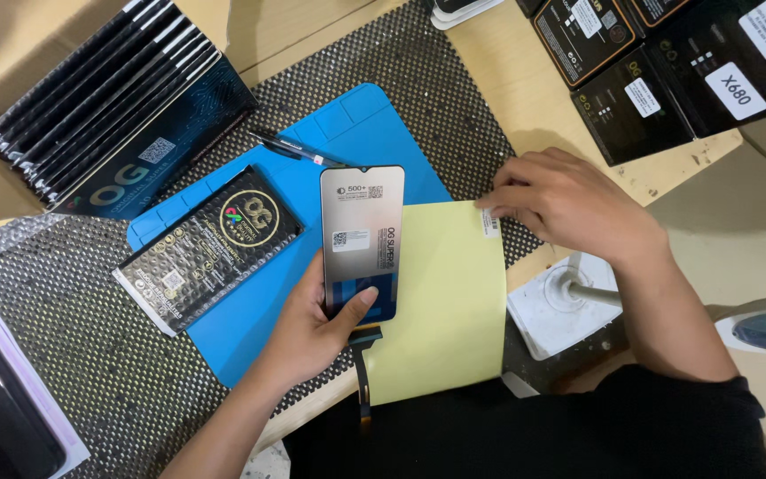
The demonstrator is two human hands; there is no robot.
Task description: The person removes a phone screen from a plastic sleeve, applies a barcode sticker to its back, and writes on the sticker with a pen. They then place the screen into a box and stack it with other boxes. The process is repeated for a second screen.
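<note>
My left hand (316, 330) grips the lower end of a phone display panel (361, 232), holding it face up over the blue work mat (250, 315). A dark flex cable (364, 372) hangs from the panel's bottom edge. My right hand (569, 202) rests on the top right corner of a pale yellow sheet (449, 302), fingertips pinching a small white sticker (489, 222). The sheet lies under and to the right of the panel.
A flat black packet (208, 248) lies on the mat's left. A black pen (296, 148) sits above it. Several black boxes (108, 98) stand in a cardboard carton at top left; more black boxes (667, 66) lie top right. A white fan base (560, 306) stands below the table edge.
</note>
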